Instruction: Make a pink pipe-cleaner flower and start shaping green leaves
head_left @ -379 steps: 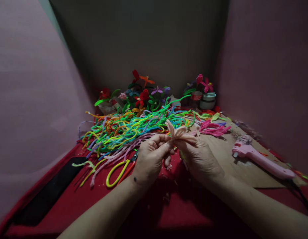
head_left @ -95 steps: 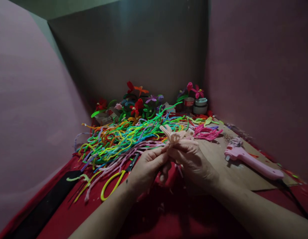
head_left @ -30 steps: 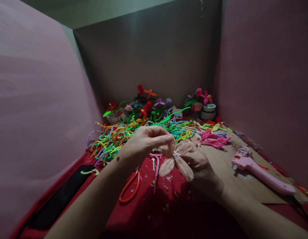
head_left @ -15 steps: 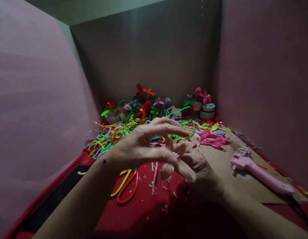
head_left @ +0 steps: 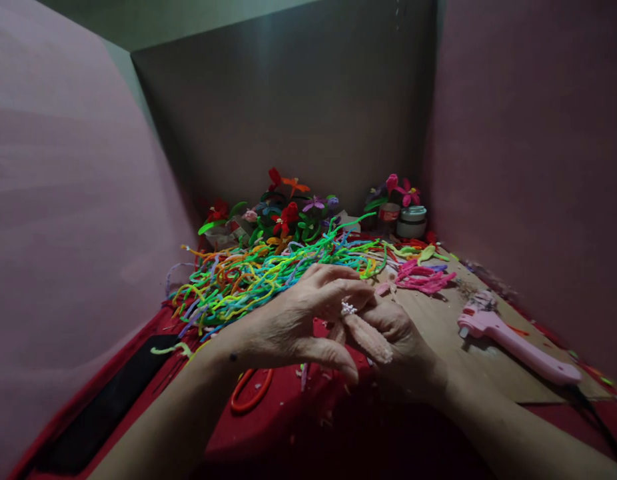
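A pale pink fuzzy pipe-cleaner flower (head_left: 371, 339) with a cluster of small white stamens at its centre is in my right hand (head_left: 408, 347), whose fingers are closed around its underside. My left hand (head_left: 308, 323) arches over it from the left. Its fingers lie across the upper petals, hiding them, while the thumb stretches out below, apart from the fingers. One petal points down and right in plain sight; another shows only in part between the hands.
Behind my hands spreads a heap of coloured pipe cleaners (head_left: 268, 273). A pink glue gun (head_left: 518, 347) rests on the brown board (head_left: 438, 347) at right. Orange scissor handles (head_left: 252, 392) and a black phone-like slab (head_left: 108, 400) lie on red cloth. Finished flowers (head_left: 288, 217) stand behind.
My left hand has lowered onto the flower, its fingers folding over the upper petals and its thumb moving down off the centre. My right hand still holds the flower in nearly the same place.
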Demonstrator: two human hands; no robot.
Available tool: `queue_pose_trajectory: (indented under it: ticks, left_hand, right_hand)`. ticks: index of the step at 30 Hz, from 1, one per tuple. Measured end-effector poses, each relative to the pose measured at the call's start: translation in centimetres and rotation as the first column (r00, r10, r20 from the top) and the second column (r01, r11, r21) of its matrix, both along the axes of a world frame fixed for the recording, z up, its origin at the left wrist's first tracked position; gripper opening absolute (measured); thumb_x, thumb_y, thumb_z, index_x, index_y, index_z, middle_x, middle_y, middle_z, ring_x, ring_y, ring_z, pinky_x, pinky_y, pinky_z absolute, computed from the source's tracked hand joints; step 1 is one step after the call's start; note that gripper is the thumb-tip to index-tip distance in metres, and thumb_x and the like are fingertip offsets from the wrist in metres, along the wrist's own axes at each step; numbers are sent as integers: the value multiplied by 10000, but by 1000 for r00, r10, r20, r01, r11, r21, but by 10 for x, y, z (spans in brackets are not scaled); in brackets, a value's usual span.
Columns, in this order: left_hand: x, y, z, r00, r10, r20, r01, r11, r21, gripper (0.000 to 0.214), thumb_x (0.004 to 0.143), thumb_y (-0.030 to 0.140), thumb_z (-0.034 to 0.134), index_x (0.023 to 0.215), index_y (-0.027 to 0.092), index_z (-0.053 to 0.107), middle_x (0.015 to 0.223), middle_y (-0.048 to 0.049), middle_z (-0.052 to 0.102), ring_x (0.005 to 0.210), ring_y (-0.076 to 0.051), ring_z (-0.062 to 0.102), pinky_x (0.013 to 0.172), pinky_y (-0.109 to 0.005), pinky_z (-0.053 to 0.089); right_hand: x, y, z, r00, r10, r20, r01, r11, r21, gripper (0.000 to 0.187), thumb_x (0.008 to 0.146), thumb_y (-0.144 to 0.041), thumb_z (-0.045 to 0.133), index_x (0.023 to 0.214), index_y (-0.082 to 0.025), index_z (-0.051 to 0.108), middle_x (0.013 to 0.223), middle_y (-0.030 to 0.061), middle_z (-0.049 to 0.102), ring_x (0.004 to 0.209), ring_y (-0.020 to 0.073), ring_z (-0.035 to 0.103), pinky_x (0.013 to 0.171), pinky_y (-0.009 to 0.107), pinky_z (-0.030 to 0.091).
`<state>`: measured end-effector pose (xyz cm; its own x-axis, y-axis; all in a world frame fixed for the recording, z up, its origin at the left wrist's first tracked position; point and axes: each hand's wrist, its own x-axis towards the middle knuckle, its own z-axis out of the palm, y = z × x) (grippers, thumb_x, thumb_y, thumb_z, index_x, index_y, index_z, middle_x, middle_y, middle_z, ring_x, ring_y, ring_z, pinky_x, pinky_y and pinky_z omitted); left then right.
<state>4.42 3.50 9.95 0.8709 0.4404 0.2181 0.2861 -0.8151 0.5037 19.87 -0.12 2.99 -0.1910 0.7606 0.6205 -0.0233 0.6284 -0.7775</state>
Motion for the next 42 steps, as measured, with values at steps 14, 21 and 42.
queue_pose_trajectory:
  ticks: [14, 21, 42]
  left_hand:
    - [9, -6, -21, 940, 279, 197, -333, 874, 353, 663, 700, 456, 628, 1286, 263, 386, 1345, -88, 368, 1244, -263, 293, 1032, -445, 265]
    - [7, 3, -28, 930, 247, 272, -299, 938, 173, 680, 684, 414, 660, 1292, 283, 384, 1353, -72, 381, 1252, -252, 306, 1046, -428, 248]
    - [33, -2, -78, 790, 503, 351, -470, 864, -180, 224, 794, 294, 538, 986, 186, 497, 938, -71, 616, 840, -181, 587, 743, -303, 447]
  right_hand:
    - [5, 9, -14, 929, -357, 102, 321, 910, 260, 171, 834, -217, 493, 758, -209, 646, 762, 40, 586, 798, 171, 514, 738, 352, 427]
    - [2, 11, -13, 946, -325, 3, 319, 932, 171, 176, 820, -194, 512, 711, -210, 650, 738, 30, 586, 773, 157, 536, 730, 330, 451]
    - [1, 25, -14, 884, -236, -404, 52, 908, -416, 172, 727, -329, 614, 826, -190, 636, 832, 35, 569, 726, 149, 517, 583, 251, 432]
